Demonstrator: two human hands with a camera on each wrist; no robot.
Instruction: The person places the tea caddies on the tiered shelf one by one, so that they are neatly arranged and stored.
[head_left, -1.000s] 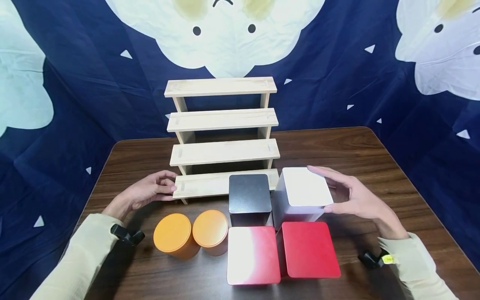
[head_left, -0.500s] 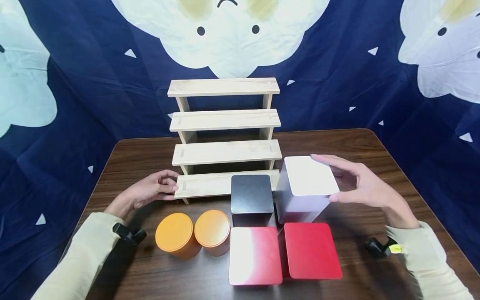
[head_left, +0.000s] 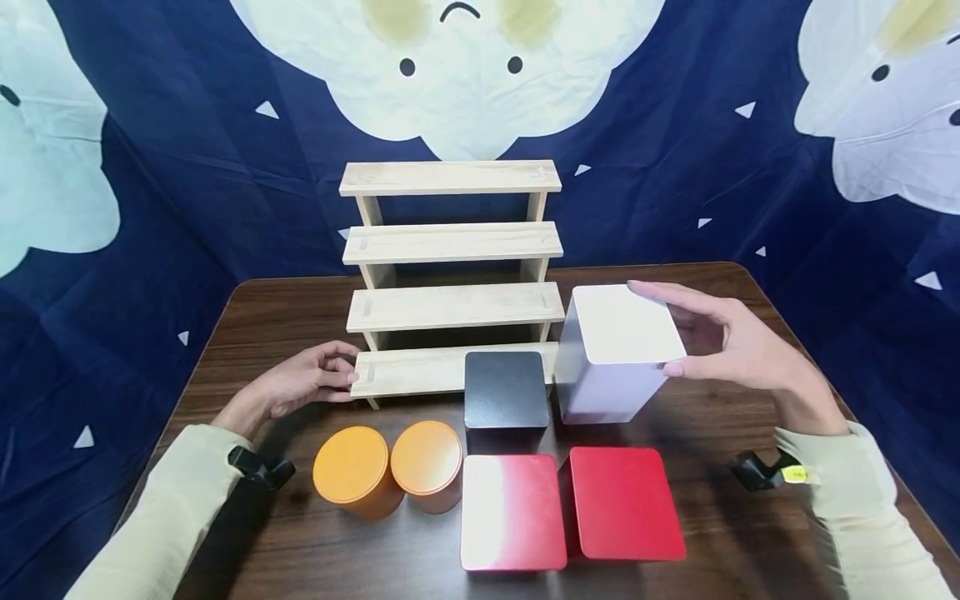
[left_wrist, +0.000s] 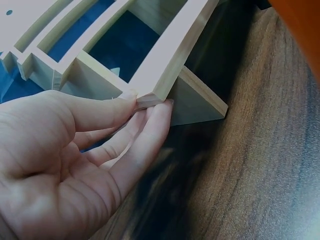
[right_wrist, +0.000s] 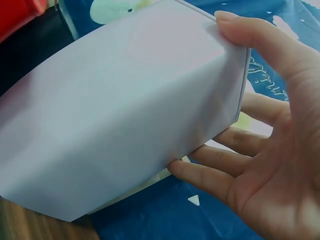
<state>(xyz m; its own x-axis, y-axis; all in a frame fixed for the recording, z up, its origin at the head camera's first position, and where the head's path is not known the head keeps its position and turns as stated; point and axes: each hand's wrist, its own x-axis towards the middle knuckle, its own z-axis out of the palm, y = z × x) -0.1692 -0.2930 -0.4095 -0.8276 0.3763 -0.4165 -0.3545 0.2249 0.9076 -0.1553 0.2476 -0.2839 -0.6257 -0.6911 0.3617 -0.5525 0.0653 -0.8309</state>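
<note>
The right hand (head_left: 738, 342) grips a tall white box (head_left: 626, 325) near its top, beside the right end of the wooden shelf. In the right wrist view the thumb lies on one edge of the white box (right_wrist: 115, 100) and the fingers on its far side. The left hand (head_left: 303, 382) pinches the left end of the lowest board (head_left: 408, 372) of the four-step shelf. In the left wrist view the left hand (left_wrist: 90, 145) has thumb and fingers on the corner of that board (left_wrist: 170, 55).
A black box (head_left: 506, 390) stands before the lowest step, with two red boxes (head_left: 513, 512) (head_left: 626, 502) nearer. Left of these are two orange round canisters (head_left: 351, 465) (head_left: 427, 457). A patterned blue cloth (head_left: 645, 200) hangs behind the brown table (head_left: 712, 292).
The right hand has moved the white box away from the red boxes, towards the back and slightly right. The left hand keeps its hold on the board. The view has shifted slightly.
</note>
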